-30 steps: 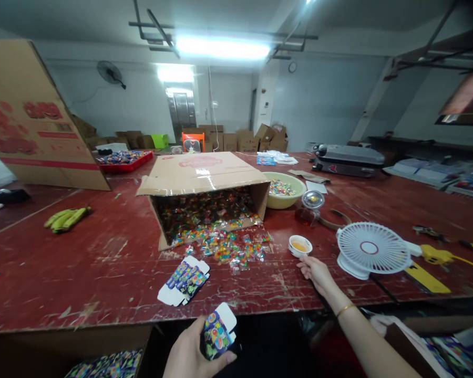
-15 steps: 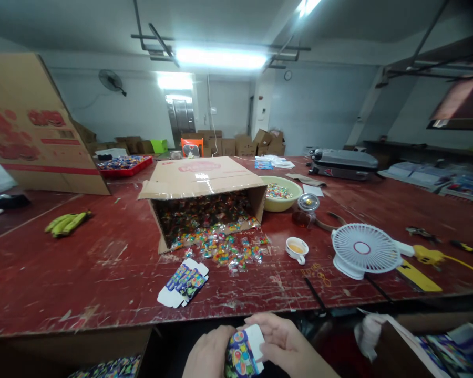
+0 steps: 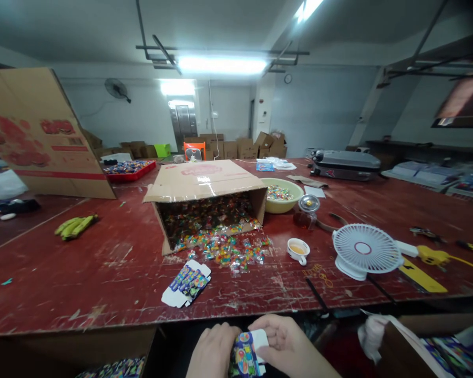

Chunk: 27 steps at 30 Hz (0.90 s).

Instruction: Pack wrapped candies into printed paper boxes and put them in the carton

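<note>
At the bottom centre, below the table edge, I hold a small printed candy box, purple and colourful with a white flap. My left hand is wrapped round its left side, and my right hand grips the white flap end with thumb and fingers. What is inside the box is hidden. Flattened printed boxes lie on the table just beyond. Behind them, wrapped candies spill from a large cardboard carton lying on its side.
On the red table stand a pale green bowl of candies, a glass jar, a cup, a white fan and a yellow phone. Bananas lie left. Open cartons with printed packs sit below the edge.
My view has tilted and shifted slightly, so the table things sit a little further right and lower. Both hands keep their hold on the candy box, nearly unmoved.
</note>
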Available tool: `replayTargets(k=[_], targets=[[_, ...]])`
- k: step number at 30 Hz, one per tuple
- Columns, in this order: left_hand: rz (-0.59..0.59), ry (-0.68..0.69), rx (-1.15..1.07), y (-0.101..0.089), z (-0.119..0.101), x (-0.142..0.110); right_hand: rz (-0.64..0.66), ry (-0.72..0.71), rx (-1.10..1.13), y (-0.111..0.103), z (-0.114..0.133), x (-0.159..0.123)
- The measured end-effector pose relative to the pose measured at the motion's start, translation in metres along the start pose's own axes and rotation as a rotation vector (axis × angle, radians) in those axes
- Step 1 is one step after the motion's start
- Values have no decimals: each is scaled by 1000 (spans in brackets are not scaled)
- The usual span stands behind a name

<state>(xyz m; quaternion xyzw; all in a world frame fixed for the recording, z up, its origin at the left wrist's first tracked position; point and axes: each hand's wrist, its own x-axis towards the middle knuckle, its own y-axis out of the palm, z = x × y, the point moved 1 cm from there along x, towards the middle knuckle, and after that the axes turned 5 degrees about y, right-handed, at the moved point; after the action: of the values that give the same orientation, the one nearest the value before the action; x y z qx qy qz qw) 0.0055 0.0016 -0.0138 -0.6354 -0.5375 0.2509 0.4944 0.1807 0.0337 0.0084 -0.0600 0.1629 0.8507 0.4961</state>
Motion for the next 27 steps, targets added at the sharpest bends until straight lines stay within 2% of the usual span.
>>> replayTargets(k=[3,6,10,14,17,21,23,25,27], targets=[[13,18,-11,2,-3,1,-114,-19,-4,2,-8,5],[45,-21,-29,3,-8,2,-220,-52,-12,4,-17,10],[112,-85,-22,-1,-12,5,-262,-81,-53,4,-22,14],[138,-75,-54,-7,-13,7,-287,-108,-95,4,-21,14],[112,-139,-155,-5,-7,7,-287,-141,-136,6,-15,11],[69,-301,-565,6,-2,7,-214,-219,-144,7,-4,6],[67,-318,-743,9,-6,7,-211,-227,-148,7,0,6],[39,-280,-758,9,-12,7,-265,-222,-124,6,3,7],[-42,-250,-649,9,-18,5,-298,-212,-52,5,5,10]])
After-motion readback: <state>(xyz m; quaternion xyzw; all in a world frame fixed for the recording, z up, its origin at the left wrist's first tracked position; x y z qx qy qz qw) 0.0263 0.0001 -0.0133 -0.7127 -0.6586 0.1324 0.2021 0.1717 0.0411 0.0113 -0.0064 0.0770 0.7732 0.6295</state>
